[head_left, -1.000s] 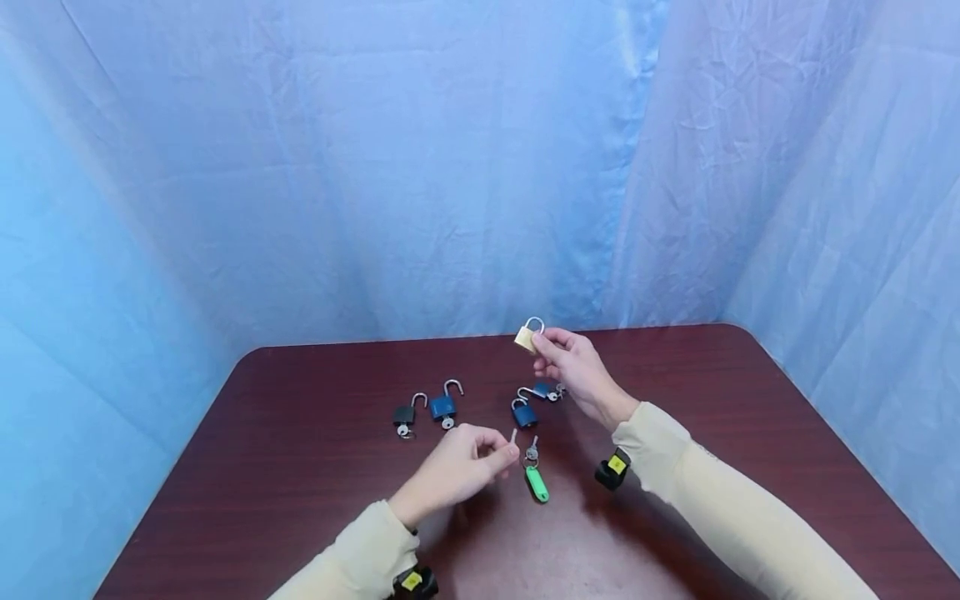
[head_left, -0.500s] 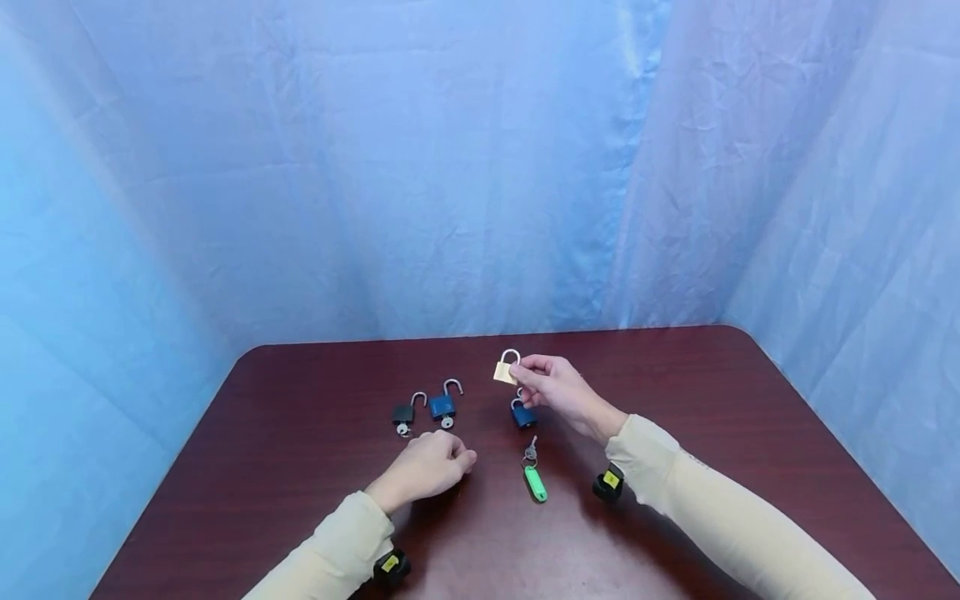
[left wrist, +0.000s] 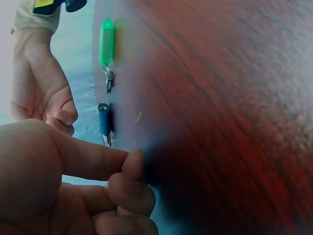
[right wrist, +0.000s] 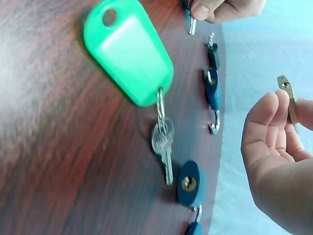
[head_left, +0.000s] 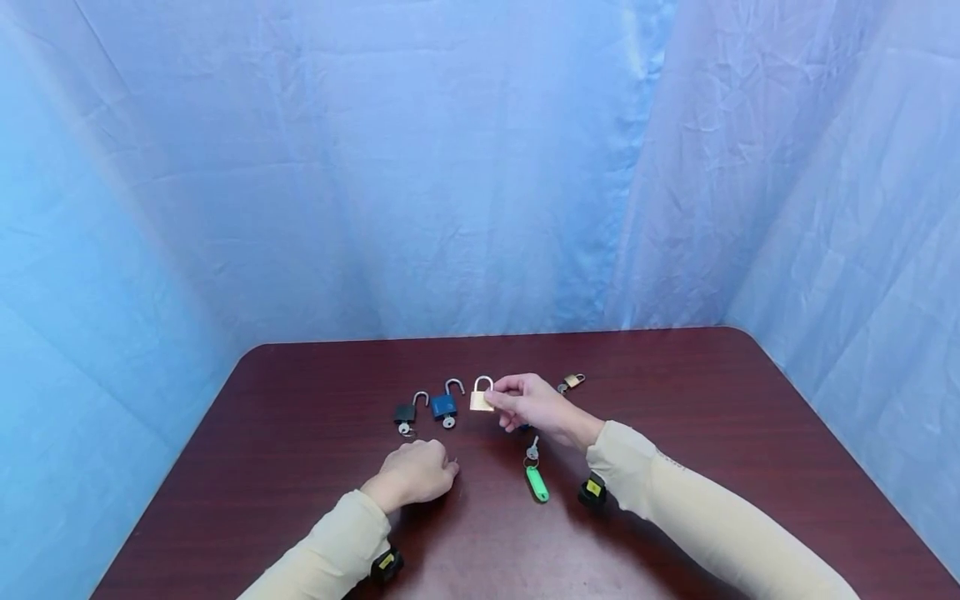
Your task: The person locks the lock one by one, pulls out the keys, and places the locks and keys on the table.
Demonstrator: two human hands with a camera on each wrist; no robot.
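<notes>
Right hand [head_left: 528, 404] moving brass padlock [head_left: 481, 397] left and lower than before, now pinching it just beside open blue padlock [head_left: 445, 404]; left hand [head_left: 415, 472] resting curled on table [head_left: 720, 400], gripping key [right wrist: 191, 23]; green key tag [head_left: 536, 482] lying between hands

A dark red-brown wooden table [head_left: 675, 433] with rounded corners carries a black padlock [head_left: 406, 412] and a blue padlock [head_left: 444, 405] side by side at about 11 o'clock, shackles open, a small brass padlock [head_left: 572, 382] at 1 o'clock, and a green-tagged key [head_left: 536, 479] near centre.
</notes>
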